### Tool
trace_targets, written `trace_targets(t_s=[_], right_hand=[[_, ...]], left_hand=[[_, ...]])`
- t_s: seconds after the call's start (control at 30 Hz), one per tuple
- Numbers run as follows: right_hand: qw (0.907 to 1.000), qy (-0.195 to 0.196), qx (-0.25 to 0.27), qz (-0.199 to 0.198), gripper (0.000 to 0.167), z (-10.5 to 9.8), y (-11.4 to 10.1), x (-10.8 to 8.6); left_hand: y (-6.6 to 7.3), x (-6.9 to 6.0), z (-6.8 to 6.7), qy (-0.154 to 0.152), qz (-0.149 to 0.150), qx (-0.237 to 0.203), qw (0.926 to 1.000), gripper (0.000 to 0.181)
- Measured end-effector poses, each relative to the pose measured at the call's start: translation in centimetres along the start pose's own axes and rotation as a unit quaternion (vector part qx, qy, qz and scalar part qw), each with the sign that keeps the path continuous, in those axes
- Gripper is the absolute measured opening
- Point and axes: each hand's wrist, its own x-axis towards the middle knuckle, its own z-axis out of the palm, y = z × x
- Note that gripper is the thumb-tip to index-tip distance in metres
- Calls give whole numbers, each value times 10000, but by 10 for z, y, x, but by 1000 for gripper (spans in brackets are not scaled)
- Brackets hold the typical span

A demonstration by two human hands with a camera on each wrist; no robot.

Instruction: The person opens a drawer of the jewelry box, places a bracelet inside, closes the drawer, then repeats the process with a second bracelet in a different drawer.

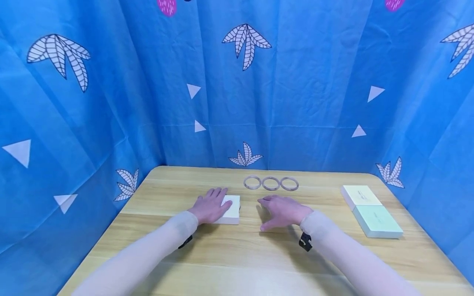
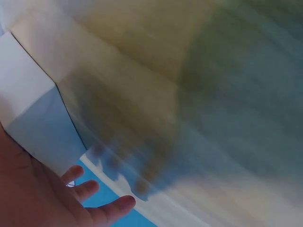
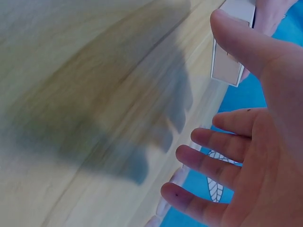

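Note:
A small white box (image 1: 232, 211) lies on the wooden table, left of the middle. My left hand (image 1: 210, 206) rests on its left part with fingers spread and the thumb across the top. In the left wrist view the box's side (image 2: 47, 123) stands beside the palm. My right hand (image 1: 283, 211) hovers over the table, right of the box, holding nothing. Its fingers are loosely extended and throw a shadow on the wood. The right wrist view shows the open-looking end (image 3: 228, 66) of the box beyond the thumb.
Three thin purplish rings (image 1: 271, 183) lie in a row on the table behind the hands. At the right stand a cream box (image 1: 362, 195) and a mint-green box (image 1: 378, 218), touching. A blue patterned curtain (image 1: 311, 94) surrounds the table's back and sides.

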Motion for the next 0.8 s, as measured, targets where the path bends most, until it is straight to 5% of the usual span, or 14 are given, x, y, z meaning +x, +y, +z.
trace_targets(t_s=[0.37, 0.53, 0.8], right_hand=[[9977, 380, 87, -546, 75, 0, -13, 10], [9931, 746, 182, -883, 58, 0, -17, 19], [9906, 972, 424, -869, 42, 3, -25, 27]], left_hand=[[-7, 1, -8, 88, -62, 15, 9999, 75], [-7, 0, -3, 106, -72, 1, 9999, 75], [-2, 0, 8, 132, -33, 88, 9999, 72]])
